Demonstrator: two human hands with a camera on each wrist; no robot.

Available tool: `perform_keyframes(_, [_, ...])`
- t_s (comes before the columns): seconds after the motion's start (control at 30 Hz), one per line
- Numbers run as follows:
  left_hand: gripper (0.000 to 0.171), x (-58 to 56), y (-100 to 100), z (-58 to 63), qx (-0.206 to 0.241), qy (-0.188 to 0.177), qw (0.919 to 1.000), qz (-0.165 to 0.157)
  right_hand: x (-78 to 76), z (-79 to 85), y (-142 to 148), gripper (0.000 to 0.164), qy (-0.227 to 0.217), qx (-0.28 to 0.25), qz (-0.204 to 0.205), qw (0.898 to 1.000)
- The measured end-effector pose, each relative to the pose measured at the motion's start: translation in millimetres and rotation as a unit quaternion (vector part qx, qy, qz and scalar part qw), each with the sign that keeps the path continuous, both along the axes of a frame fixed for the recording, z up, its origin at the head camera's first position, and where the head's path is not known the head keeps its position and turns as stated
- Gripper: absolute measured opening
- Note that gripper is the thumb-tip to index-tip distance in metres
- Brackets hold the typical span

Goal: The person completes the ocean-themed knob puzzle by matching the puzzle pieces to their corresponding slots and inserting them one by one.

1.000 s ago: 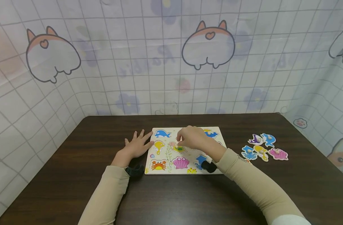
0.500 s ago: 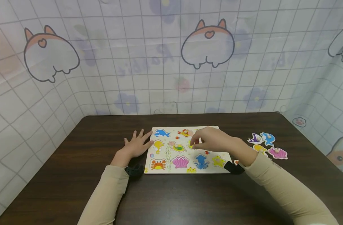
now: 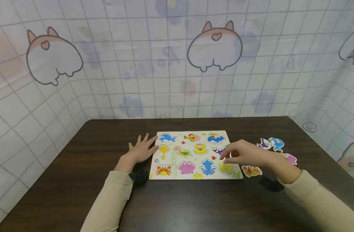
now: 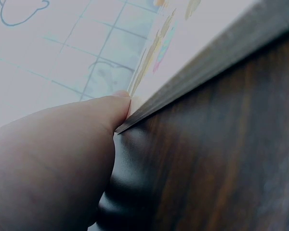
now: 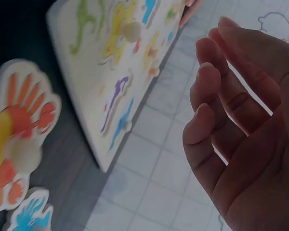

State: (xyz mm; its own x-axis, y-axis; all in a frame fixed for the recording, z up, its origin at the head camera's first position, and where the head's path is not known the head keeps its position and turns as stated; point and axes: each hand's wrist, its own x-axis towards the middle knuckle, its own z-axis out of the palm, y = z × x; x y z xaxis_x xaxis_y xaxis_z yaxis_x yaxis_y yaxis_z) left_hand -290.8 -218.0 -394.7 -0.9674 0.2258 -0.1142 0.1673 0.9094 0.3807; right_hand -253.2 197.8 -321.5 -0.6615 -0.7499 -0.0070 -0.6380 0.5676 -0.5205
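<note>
A pale wooden puzzle board with sea-animal pictures lies on the table. My left hand rests flat at its left edge, fingers spread, the thumb touching the edge in the left wrist view. Over the board's right edge hovers my right hand, its fingers loosely bent and nothing between them in the right wrist view. Knobbed turtle, octopus, fish and whale pieces sit in the board, as does a yellow starfish piece below the right fingertips.
Loose knobbed pieces lie right of the board: an orange crab, a purple piece, a blue dolphin and a pink shell. A blue squid piece shows beside the crab in the right wrist view. A patterned curtain surrounds the table.
My right hand has left the turtle piece and moved right and toward me, to the board's right edge, uncovering the octopus and whale pieces. The left hand has stayed put.
</note>
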Motion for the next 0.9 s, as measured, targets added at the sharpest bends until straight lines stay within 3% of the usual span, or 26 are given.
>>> perform_keyframes(0.5, [0.066,-0.6,-1.2,-4.2,0.003,0.0,1.0,0.004,3.0,-17.7,55.5,0.006,-0.053,-0.005,-0.04,0.998])
perform_keyframes(0.9, [0.066,-0.7,0.1,-0.1,0.0,-0.001,1.0,0.0,3.1,-31.5,79.2,0.007,-0.058,0.0,-0.049,0.997])
